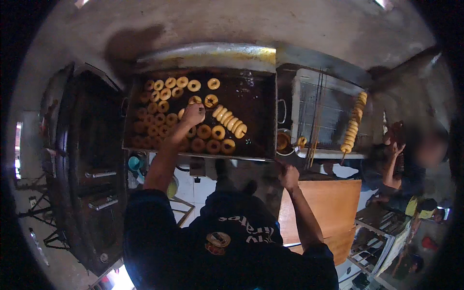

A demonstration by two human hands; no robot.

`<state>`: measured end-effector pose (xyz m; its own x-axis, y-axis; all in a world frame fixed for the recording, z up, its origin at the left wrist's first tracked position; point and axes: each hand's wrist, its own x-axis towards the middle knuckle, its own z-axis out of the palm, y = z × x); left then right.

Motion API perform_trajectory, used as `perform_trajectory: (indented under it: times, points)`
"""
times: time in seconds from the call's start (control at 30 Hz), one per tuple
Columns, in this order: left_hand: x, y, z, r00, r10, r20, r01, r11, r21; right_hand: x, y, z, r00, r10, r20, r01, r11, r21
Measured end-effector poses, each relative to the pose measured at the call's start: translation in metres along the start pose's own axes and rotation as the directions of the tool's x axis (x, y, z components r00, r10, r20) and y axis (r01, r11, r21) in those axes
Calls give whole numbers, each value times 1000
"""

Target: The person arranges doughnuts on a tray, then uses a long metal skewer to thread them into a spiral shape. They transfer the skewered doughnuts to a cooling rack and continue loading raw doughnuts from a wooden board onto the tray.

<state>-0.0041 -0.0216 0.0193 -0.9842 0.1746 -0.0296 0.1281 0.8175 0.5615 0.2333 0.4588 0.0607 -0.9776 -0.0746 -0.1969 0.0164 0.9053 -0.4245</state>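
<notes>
Ring doughnuts [204, 131], pale to golden, float in several rows in a wide, dark frying vat [266, 111]. My left hand [195, 114] is over the vat with its fingers closed, among the doughnuts; what lies between its fingertips is hidden. Just right of it, a row of doughnuts [229, 122] sits face to face in a slanting line, as if threaded on a stick. My right hand [288, 177] is closed at the vat's front right edge, apparently around the end of a thin skewer in line with that row; the skewer itself is barely visible in the dark.
Right of the vat, a metal tray [333, 116] holds bare sticks [317, 116] and a skewer of doughnuts [354, 123]. A small pot [283, 141] stands between. A wooden board [320, 208] is by my right forearm. Another person's hand [396, 149] shows at far right. A dark cabinet [92, 164] stands left.
</notes>
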Motion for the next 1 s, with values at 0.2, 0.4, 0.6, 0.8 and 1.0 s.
perform_trajectory:
  times: [0.2, 0.4, 0.6, 0.8, 1.0]
  points:
    - [36, -34, -12, 974, -202, -101, 218, 959, 179, 5, -44, -26, 1000, -1, 21, 1, 1000, -20]
    - [66, -83, -55, 988, -152, 40, 151, 988, 24, 83, -59, 21, 994, -68, -85, 80, 985, 154]
    - [71, -85, -62, 996, -86, -17, 87, 993, 74, 110, -98, 14, 999, 36, 11, -36, 999, -9]
    - [120, -183, -81, 969, -188, -160, 224, 941, 255, 135, -102, 45, 1000, -11, -29, 14, 993, 117]
    - [84, -140, -149, 985, -97, -145, 82, 991, -108, 134, -92, 34, 977, -132, -170, 197, 869, 454]
